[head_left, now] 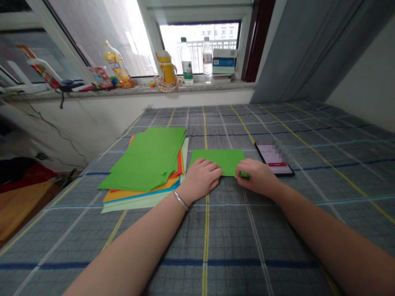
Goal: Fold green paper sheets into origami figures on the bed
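Observation:
A folded-looking green sheet of paper (226,160) lies on the checked cloth, its long side running left to right. Over its left near corner my left hand (203,176) is closed, fingers bent and together, pressing on the paper; a silver bangle circles that wrist. At the right near corner, my right hand (254,176) pinches the paper's edge between thumb and curled fingers. A small green bit of the corner shows under those fingers. To the left of my left hand is a stack of coloured paper (151,152), green on top, with orange, blue and pale green edges below.
Just beyond my right hand lies a tablet or phone (273,158) with a lit screen. The grey checked cloth (231,230) covers the surface. On the windowsill (145,88) stand bottles, a yellow cup (167,70) and stacked boxes (224,61).

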Motion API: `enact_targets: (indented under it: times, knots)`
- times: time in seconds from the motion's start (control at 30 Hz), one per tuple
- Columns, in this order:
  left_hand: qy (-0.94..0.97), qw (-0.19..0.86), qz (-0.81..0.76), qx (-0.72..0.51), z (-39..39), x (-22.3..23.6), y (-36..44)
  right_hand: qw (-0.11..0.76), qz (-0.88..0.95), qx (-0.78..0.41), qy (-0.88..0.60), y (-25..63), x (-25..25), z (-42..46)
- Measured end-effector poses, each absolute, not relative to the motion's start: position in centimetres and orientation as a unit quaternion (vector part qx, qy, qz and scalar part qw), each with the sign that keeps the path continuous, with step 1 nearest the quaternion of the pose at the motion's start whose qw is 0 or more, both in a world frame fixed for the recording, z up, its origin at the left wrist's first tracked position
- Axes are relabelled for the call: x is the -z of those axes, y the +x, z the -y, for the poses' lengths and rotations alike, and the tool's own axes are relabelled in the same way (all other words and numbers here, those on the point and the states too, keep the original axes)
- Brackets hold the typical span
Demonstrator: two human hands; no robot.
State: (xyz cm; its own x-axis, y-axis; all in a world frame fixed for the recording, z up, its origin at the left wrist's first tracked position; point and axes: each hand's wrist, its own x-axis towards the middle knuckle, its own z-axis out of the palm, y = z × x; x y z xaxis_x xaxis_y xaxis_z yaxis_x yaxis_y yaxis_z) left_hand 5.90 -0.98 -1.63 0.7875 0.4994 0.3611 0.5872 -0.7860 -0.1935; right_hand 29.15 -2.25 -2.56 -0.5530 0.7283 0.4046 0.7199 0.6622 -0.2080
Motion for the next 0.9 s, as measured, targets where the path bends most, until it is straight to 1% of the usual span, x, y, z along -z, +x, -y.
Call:
enact_targets:
  times: [0.17,0.57,0.77,0.9]
  knots:
    - [-0.916,0.147,0.336,0.164,0.9,1.7,5.8,0.236,0.879,-0.009,-0.415,30.2,2.2,1.9]
    - [-0.892,0.14,0.378,0.203,0.6,1.9,5.6,0.244,0.868,-0.001,-0.433,32.5,1.8,1.4]
    - [-0.889,0.098,0.392,0.215,0.5,2.1,5.4,0.252,0.867,-0.012,-0.43,33.6,1.9,0.9]
    - [-0.893,0.062,0.387,0.222,0.5,2.1,5.3,0.295,0.846,0.003,-0.444,33.2,1.7,1.2]
